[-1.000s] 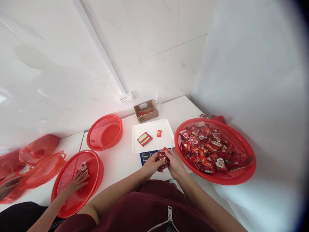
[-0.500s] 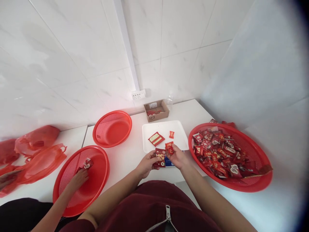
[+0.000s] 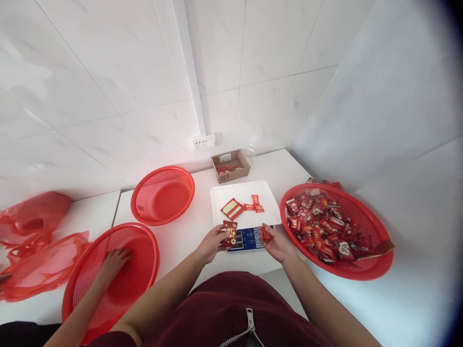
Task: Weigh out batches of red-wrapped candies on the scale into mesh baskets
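Packet [image 3: 229, 233] in left hand [image 3: 211, 244] (partly hiding scale [image 3: 249, 239]), box [image 3: 237, 174] behind tray [image 3: 221, 194]

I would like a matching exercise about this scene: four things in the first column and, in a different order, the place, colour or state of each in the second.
Column 1
1. Cardboard box
2. Left hand
3. Control panel of the scale
4. Right-hand basket

Column 2
A. heaped with wrapped packets
B. beyond the white tray, near the wall
C. blue, at the near side of the tray
D. holding a dark red packet with gold print

Pairs: 1-B, 2-D, 3-C, 4-A
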Available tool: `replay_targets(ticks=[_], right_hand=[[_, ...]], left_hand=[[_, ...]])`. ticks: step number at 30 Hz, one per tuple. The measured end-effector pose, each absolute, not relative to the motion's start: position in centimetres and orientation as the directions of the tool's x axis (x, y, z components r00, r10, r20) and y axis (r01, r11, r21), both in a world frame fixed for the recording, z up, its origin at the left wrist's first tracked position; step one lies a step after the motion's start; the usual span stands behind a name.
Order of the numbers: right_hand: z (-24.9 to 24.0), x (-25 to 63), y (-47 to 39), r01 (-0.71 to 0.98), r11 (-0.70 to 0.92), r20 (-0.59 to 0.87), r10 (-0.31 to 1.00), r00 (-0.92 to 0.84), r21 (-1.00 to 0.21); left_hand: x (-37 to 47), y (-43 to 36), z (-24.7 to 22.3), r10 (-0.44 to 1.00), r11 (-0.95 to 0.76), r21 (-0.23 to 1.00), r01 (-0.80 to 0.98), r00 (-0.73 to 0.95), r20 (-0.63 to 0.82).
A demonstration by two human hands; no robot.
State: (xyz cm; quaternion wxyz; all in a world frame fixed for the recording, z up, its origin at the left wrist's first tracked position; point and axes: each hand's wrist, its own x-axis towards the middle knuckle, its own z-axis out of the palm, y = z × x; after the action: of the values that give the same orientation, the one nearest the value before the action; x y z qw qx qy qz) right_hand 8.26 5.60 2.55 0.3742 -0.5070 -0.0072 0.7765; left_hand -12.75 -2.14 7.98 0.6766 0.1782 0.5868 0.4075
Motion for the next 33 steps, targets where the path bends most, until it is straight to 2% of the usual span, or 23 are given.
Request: replay_targets(ticks=[4, 9, 24, 33], right_hand=[[2.9, 8.7, 4.7, -0.576, -0.73, -0.802, 0.563, -0.2, -0.369], [3.2, 9.3, 3.9, -0.591, -0.72, -0.821, 0.548, -0.161, -0.364], [1.6, 9.1, 3.7, -0.5, -0.782, -0.844, 0.509, -0.169, -0.372], [1.9, 7.3, 3.7, -0.45, -0.822, -0.85, 0.481, -0.217, -0.35]], left_hand=[[-11.3, 1.3, 7.9, 0.81, 0.558, 0.76, -0.333, 0.017, -0.587], [-10.9, 3.7, 6.4, 0.806, 0.514, 0.8, -0.31, -0.143, -0.574], [-15.5, -6.2, 4.3, 0.677, 0.611, 0.688, -0.393, -0.192, -0.711], [-14.8, -4.1, 6.2, 0.736, 0.58, 0.71, -0.399, -0.117, -0.667]])
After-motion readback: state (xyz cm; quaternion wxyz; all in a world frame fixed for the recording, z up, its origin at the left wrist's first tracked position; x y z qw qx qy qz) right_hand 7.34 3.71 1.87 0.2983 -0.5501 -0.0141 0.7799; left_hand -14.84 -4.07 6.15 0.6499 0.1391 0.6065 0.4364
